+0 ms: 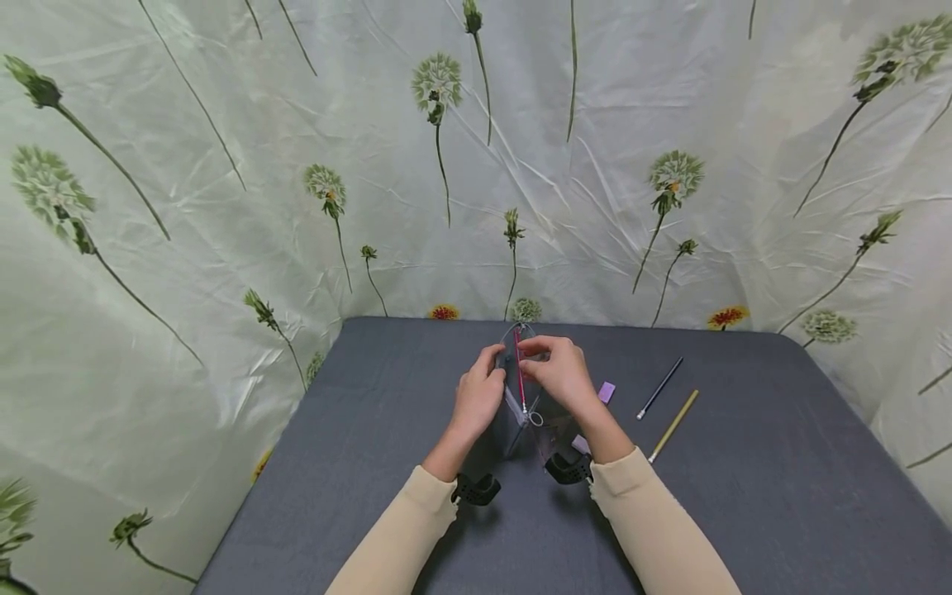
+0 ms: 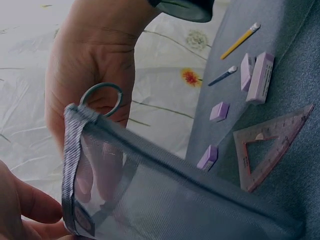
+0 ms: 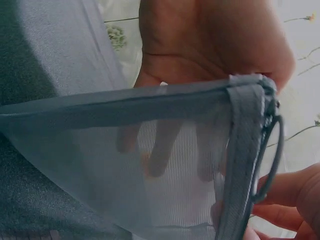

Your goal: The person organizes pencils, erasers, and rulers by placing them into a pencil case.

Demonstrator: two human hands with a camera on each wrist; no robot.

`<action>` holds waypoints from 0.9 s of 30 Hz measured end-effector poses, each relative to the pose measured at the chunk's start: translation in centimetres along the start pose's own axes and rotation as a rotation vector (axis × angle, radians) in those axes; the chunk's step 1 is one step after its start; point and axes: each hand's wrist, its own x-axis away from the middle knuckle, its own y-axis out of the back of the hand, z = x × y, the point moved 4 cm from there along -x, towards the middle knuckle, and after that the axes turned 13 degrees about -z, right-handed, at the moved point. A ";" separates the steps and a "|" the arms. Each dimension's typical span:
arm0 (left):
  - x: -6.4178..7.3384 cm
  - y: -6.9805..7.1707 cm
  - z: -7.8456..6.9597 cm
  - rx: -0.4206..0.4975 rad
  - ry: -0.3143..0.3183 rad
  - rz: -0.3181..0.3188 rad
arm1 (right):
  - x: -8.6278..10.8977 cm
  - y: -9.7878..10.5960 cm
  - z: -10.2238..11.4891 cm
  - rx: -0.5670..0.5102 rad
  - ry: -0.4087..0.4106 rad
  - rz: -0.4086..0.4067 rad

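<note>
A grey mesh pencil pouch (image 2: 150, 195) stands upright between the two hands, its zip edge up and a ring pull (image 2: 102, 97) at one end. My left hand (image 1: 479, 392) grips one long side of the pouch near its top; in the right wrist view, its fingers (image 3: 165, 150) show through the mesh. A red pencil (image 1: 520, 376) with a silvery near end lies lengthwise along the pouch's mouth. Fingers of my right hand (image 1: 565, 376) pinch it, with thumb and forefinger at the mouth. In the left wrist view the pencil is mostly hidden.
To the right on the dark table (image 1: 766, 471) lie a dark pencil (image 1: 660, 388) and a yellow pencil (image 1: 674, 426). Several purple erasers (image 2: 261, 77) and a clear triangular ruler (image 2: 245, 160) are beside the pouch. A flowered sheet (image 1: 580, 190) hangs behind the table.
</note>
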 end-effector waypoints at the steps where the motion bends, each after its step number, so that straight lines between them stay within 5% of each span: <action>1: 0.0 0.1 0.0 0.002 0.000 0.001 | 0.0 0.0 0.1 0.016 0.020 -0.004; 12: -0.9 1.1 0.4 -0.049 -0.028 -0.027 | 0.3 2.1 0.7 0.008 0.087 -0.015; 27: -1.4 2.1 0.6 -0.013 -0.053 0.016 | 0.3 5.0 0.0 -0.065 0.067 0.148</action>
